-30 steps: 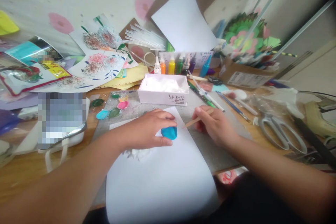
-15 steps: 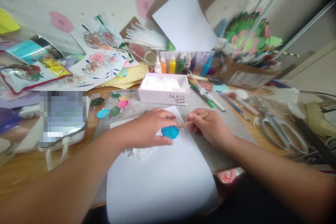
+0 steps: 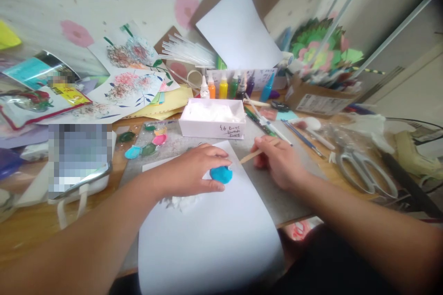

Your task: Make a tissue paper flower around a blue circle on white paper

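Head camera, seen from my end: a blue lump, rounded and slightly flattened, sits above the upper part of a white sheet, between the left thumb and fingers. Its surface looks matte and soft; I can't tell from here exactly what it is made of. The sheet is smooth paper, its near edge curving down past the front of a flat grey mat with a worn, speckled finish. Below the left wrist lies a crumpled, ragged white clump on the paper. Beyond the hands I see a white box, straight-sided, with handwriting on its front and fluffy-looking white stuff inside. To its left, glossy paint blobs in pink, green and blue lie close together.

As for pose, I see the left hand reaching in low from the left, palm down, fingers and thumb curved around the blue lump and holding it. The right hand comes in from the right, fingers curled, pinching a slim wooden stick with a narrow tip. That stick slants down leftward, its tip near the blue lump but apart from it, by the sheet's right edge.
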{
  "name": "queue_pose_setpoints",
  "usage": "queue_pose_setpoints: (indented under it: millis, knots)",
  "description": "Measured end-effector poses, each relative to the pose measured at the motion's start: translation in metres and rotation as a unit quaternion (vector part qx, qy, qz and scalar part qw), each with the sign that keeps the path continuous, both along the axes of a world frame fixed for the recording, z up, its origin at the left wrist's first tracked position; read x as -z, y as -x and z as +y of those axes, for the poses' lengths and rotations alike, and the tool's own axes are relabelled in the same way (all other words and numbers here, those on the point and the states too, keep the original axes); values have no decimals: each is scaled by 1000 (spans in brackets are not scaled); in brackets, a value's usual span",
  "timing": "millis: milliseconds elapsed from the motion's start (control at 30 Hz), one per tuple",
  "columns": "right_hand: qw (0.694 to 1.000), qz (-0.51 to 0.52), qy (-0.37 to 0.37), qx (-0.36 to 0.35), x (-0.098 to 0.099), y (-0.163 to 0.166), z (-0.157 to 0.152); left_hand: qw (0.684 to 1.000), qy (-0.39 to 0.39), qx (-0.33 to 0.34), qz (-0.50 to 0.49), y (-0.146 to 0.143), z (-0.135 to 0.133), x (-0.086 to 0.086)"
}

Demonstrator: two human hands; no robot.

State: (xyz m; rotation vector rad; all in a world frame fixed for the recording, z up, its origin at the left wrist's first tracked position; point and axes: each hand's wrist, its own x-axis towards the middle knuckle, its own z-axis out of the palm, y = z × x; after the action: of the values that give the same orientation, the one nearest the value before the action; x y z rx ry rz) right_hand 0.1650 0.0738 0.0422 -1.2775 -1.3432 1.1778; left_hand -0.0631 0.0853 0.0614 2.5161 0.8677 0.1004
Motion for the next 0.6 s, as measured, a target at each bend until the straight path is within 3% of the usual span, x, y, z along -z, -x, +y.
queue_pose_setpoints:
  millis: [167,367,500,600]
  knots:
    - [999,-7,-28,-20,-17,-9,4,999,19,-17,-33,-1,-4,-5]
    - [976,-106,7,-192,-24,-4,5,999,42,-10,-17,-1,-7,-12]
    - [977,-117,-5,-181,-19,-1,12,999,33,4,-9,-1,-6,-10]
    - [979,-136,-50,-140,-28,-3,20,1000,17,-5,-2,-4,-8,-9]
